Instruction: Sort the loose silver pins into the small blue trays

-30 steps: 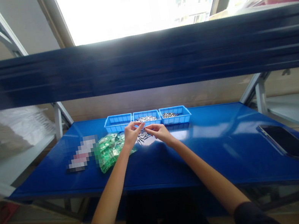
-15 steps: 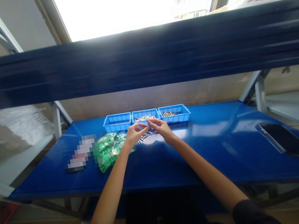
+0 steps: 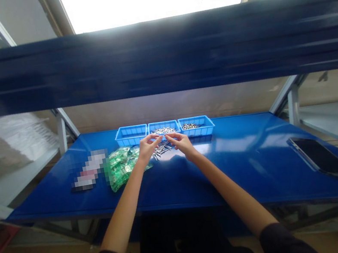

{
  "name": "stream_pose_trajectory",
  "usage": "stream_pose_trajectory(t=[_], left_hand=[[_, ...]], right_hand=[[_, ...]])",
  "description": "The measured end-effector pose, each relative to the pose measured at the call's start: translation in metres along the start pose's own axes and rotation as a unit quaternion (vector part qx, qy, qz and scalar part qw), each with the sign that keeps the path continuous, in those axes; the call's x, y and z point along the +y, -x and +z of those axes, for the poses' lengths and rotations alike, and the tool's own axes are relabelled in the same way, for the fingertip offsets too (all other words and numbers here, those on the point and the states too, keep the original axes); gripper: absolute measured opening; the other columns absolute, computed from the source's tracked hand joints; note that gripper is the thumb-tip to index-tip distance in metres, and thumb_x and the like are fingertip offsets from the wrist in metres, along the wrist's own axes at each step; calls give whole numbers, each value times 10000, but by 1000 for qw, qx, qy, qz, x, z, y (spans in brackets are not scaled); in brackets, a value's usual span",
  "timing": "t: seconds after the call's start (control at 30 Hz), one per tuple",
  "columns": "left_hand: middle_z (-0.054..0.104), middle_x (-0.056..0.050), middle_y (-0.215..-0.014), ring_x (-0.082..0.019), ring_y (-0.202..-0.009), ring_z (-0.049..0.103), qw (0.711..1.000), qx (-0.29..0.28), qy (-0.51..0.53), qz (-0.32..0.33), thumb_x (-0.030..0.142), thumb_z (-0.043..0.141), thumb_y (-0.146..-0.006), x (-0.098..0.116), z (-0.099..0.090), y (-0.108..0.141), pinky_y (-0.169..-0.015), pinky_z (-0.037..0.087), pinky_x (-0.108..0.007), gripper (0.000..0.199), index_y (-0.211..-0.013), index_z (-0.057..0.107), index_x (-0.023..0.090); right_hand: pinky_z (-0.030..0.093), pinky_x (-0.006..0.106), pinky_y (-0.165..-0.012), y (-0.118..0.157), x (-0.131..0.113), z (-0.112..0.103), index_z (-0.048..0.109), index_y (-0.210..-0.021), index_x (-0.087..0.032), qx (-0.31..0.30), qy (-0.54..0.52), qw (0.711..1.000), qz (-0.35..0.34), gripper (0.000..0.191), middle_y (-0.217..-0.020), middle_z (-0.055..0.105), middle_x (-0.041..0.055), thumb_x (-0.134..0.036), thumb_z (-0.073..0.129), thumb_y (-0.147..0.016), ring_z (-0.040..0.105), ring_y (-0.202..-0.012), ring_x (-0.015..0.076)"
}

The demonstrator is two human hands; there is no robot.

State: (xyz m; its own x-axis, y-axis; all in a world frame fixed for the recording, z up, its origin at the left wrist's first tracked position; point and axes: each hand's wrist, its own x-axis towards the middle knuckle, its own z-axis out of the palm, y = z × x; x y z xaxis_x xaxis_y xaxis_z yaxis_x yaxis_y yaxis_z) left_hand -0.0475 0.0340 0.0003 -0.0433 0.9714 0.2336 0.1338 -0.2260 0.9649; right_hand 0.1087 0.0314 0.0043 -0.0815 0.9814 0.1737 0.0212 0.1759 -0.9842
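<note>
Both hands meet over the blue tabletop, just in front of the middle blue tray. My left hand is closed in a pinch, fingers pointing right. Opposite it, my right hand also pinches, its fingertips close to the left ones. Whatever sits between the fingertips is too small to make out. Just below the hands lies a loose pile of thin metal pins, like rivets or nails. More such pieces fill part of the middle tray, and darker ones lie in the right blue tray.
The left blue tray adjoins the middle one. Green plastic packets lie beside my left forearm, with a blurred-out item farther left. A phone rests at the right. A dark blue shelf beam spans above the table.
My hands have shifted slightly, and the left fingers now extend straighter toward the right hand. More of the metal pile shows below them. The whole view has tilted a little.
</note>
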Motion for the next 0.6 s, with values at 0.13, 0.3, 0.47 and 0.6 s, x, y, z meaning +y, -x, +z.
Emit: stream_pose_trajectory(t=[0.13, 0.3, 0.47, 0.6], left_hand=[[513, 30, -492, -74, -440, 459, 1000, 0, 1, 3, 467, 708, -638, 1, 1, 1, -389, 300, -180, 368, -829, 660, 156], [572, 7, -579, -73, -465, 476, 1000, -3, 1, 12, 442, 720, -627, 3, 1, 2, -390, 307, -182, 355, -831, 668, 157], [628, -29, -723, -69, -487, 493, 1000, 2, 12, 18, 444, 713, -626, 7, 1, 3, -378, 306, -178, 350, -807, 664, 149], [635, -37, -745, -65, -485, 493, 1000, 14, 17, 10, 455, 707, -629, 6, 2, 2, -376, 312, -175, 360, -792, 650, 139]], right_hand=[[377, 211, -483, -1, 2, 0, 699, -896, -155, 1, -3, 1000, -1, 427, -846, 671, 65, -499, 672, -644, 533, -631, 115], [374, 211, -477, 0, 1, -2, 701, -903, -167, 3, 4, 1000, -10, 404, -868, 670, 65, -490, 663, -663, 531, -634, 116], [364, 219, -479, -1, 3, -3, 713, -886, -157, -23, 31, 999, -28, 395, -802, 668, 63, -485, 655, -675, 524, -612, 117], [365, 222, -481, -3, 7, -2, 718, -871, -147, -49, 42, 997, -37, 392, -738, 658, 56, -479, 662, -670, 524, -594, 116]])
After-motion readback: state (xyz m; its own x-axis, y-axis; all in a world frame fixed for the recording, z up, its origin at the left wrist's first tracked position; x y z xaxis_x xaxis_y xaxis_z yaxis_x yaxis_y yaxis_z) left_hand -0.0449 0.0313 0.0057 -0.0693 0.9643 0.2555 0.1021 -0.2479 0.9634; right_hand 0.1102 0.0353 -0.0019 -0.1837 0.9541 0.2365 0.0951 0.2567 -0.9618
